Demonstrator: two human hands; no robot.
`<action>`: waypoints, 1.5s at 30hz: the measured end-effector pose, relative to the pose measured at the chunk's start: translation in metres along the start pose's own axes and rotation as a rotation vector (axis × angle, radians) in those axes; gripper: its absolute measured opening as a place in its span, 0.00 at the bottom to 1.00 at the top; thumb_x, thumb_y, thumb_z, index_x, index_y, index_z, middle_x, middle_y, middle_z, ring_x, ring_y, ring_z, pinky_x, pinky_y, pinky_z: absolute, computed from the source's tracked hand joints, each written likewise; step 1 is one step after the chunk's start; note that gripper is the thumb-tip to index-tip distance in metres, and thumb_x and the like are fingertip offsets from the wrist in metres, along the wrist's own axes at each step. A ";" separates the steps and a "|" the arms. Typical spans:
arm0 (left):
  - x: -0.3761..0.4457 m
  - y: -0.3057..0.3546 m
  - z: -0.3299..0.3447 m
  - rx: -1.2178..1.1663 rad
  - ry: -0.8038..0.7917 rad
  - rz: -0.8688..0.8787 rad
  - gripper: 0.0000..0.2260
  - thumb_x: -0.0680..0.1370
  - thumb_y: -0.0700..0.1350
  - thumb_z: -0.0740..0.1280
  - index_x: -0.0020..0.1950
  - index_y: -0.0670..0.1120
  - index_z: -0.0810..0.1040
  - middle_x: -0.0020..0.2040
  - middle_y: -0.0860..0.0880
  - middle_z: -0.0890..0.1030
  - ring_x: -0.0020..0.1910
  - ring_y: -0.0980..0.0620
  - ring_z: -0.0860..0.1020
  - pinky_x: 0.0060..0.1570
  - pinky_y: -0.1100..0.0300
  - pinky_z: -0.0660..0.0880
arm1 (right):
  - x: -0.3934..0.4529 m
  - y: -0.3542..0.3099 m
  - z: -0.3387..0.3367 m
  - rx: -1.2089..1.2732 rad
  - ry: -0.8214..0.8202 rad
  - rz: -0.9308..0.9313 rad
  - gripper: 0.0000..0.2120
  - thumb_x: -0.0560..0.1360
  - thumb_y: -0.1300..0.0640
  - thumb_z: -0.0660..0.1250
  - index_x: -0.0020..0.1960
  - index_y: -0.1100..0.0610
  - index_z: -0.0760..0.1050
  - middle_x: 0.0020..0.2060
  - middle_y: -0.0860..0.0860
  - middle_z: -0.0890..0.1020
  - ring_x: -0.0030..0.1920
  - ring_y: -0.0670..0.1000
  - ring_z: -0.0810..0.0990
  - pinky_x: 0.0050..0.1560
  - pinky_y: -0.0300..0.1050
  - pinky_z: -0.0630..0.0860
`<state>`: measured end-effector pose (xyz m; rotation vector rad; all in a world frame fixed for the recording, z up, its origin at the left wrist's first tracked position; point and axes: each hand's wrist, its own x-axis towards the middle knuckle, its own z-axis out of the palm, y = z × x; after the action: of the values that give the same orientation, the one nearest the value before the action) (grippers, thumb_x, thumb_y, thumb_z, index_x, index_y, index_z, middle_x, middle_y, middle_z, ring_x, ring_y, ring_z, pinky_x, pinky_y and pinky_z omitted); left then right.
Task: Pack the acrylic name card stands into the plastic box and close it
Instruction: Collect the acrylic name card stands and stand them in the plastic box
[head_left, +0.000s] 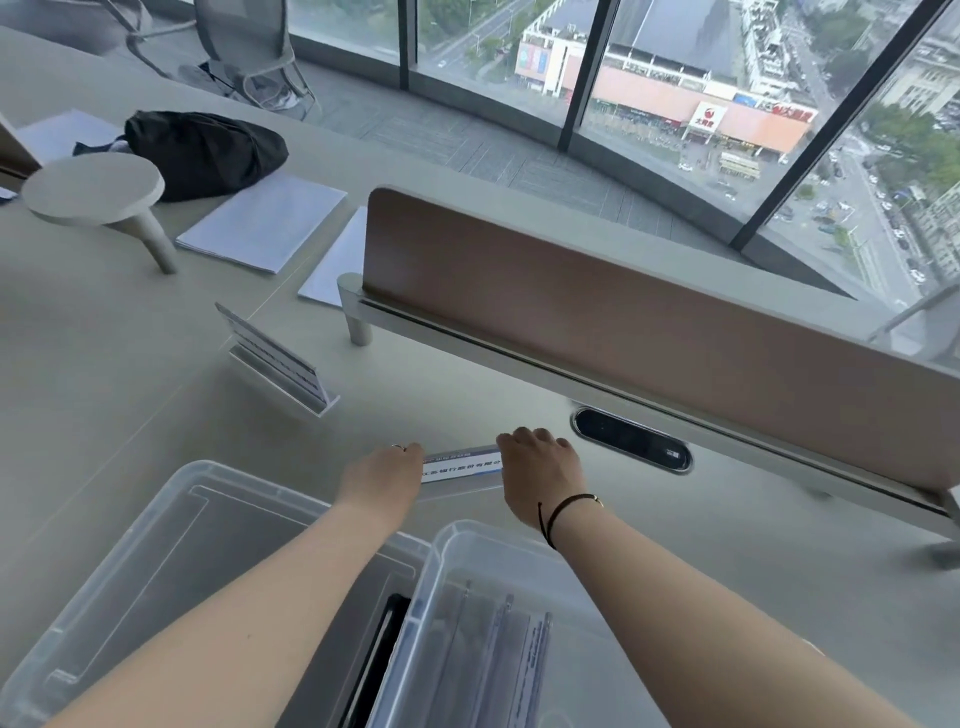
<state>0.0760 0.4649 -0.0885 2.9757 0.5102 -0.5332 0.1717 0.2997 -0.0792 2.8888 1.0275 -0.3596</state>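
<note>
An acrylic name card stand (462, 466) with printed text lies on the grey desk between my hands. My left hand (387, 475) grips its left end and my right hand (540, 470) grips its right end. A second name card stand (275, 361) stands upright further back on the left. The clear plastic box (441, 551) sits open at the near edge and holds several stands (498, 660) lying flat. Its clear lid (156, 551) lies flat to the left of it, partly under my left forearm.
A brown desk divider (623, 306) on a metal rail runs across behind my hands, with an oval cable port (631, 439) in front of it. Paper stacks (262, 221), a black bag (205, 150) and a round raised shelf (93, 189) sit at the back left.
</note>
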 end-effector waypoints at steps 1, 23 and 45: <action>0.004 -0.001 0.001 0.008 -0.012 -0.008 0.15 0.76 0.34 0.62 0.61 0.44 0.71 0.55 0.45 0.80 0.51 0.42 0.80 0.40 0.55 0.70 | 0.001 -0.004 -0.002 -0.017 0.002 0.017 0.12 0.72 0.64 0.56 0.53 0.55 0.71 0.50 0.52 0.76 0.52 0.56 0.74 0.46 0.48 0.67; -0.051 0.022 -0.092 -0.155 0.315 0.288 0.09 0.78 0.35 0.57 0.43 0.49 0.67 0.40 0.46 0.75 0.36 0.41 0.74 0.33 0.55 0.63 | -0.072 0.020 -0.079 -0.002 0.218 0.000 0.12 0.80 0.50 0.55 0.48 0.55 0.73 0.43 0.53 0.82 0.43 0.60 0.80 0.39 0.47 0.66; -0.147 0.099 -0.050 -0.260 0.468 0.595 0.28 0.76 0.54 0.68 0.74 0.51 0.63 0.60 0.46 0.81 0.53 0.40 0.80 0.50 0.47 0.77 | -0.302 0.045 -0.056 0.473 0.169 0.435 0.20 0.78 0.48 0.57 0.31 0.57 0.61 0.24 0.52 0.67 0.33 0.58 0.68 0.32 0.50 0.67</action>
<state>-0.0042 0.3325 0.0115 2.7737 -0.2754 0.2637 -0.0158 0.0857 0.0451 3.4972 0.3240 -0.3746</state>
